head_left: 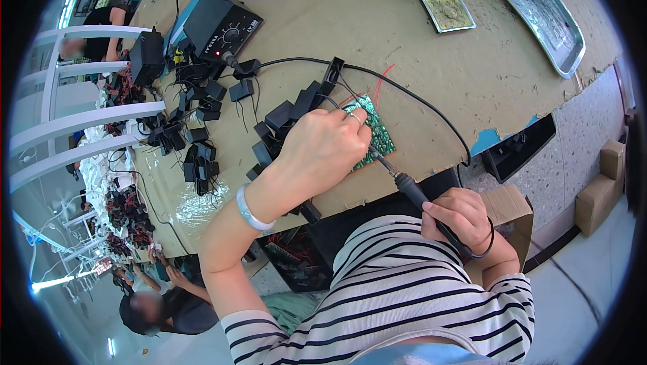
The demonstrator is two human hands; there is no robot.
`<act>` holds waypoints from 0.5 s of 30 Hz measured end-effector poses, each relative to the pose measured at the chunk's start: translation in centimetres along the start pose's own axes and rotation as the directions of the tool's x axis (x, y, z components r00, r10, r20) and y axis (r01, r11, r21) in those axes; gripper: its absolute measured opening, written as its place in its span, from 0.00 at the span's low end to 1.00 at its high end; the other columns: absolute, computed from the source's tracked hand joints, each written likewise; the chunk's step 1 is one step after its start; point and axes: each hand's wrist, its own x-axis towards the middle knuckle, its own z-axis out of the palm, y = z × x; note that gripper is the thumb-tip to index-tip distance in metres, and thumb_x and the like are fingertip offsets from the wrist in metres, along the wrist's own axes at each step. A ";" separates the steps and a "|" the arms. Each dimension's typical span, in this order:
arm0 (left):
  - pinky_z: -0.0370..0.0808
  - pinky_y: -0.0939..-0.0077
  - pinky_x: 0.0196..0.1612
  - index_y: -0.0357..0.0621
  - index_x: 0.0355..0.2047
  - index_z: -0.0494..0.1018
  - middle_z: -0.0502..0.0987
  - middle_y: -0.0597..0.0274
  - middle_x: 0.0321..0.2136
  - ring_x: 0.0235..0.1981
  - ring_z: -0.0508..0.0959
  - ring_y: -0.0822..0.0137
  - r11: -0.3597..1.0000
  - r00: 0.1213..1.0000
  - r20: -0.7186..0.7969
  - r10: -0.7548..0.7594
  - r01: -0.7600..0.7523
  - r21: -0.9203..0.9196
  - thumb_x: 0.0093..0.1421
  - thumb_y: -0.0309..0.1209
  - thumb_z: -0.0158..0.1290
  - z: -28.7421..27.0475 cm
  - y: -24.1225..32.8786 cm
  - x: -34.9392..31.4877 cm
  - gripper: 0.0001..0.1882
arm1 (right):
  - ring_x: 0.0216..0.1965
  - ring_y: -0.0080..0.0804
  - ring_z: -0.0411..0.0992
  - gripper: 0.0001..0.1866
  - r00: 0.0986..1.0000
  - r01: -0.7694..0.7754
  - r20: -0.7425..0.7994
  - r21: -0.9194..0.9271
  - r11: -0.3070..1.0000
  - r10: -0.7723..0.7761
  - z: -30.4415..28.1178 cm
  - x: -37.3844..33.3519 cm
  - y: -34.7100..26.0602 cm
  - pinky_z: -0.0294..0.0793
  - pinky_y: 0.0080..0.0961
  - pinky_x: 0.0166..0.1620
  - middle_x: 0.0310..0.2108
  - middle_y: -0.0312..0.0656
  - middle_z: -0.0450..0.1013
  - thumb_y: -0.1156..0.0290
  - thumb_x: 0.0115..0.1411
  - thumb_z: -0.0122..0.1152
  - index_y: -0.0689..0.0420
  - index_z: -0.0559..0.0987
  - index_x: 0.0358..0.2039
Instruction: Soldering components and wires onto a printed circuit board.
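Note:
My right hand is wrapped round the dark handle of a soldering iron. The iron's metal tip points up and left onto a green circuit board at the table's front edge. Over the board's left part lies my left hand, its fingers bent together near the iron's tip. What those fingers pinch, if anything, is hidden beneath the hand. Black box-shaped parts with wires sit beside and behind my left hand. Thin red wires stick up from behind the board.
A black soldering station stands at the back left; its cable loops right to the iron. An iron stand with a yellowish pad and a metal tray are at the back right. More black parts lie left. Other people sit beyond.

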 end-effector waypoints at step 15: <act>0.77 0.70 0.28 0.37 0.24 0.73 0.78 0.54 0.26 0.28 0.81 0.60 0.999 0.998 0.041 -0.037 0.038 -0.025 0.46 0.24 0.57 -0.5 0.1 0.6 0.05 | 0.20 0.32 0.73 0.17 0.995 -0.086 -0.052 -0.056 0.995 0.083 -1.3 -0.4 -0.3 0.74 0.24 0.24 0.25 0.39 0.74 0.86 0.42 0.69 0.63 0.80 0.36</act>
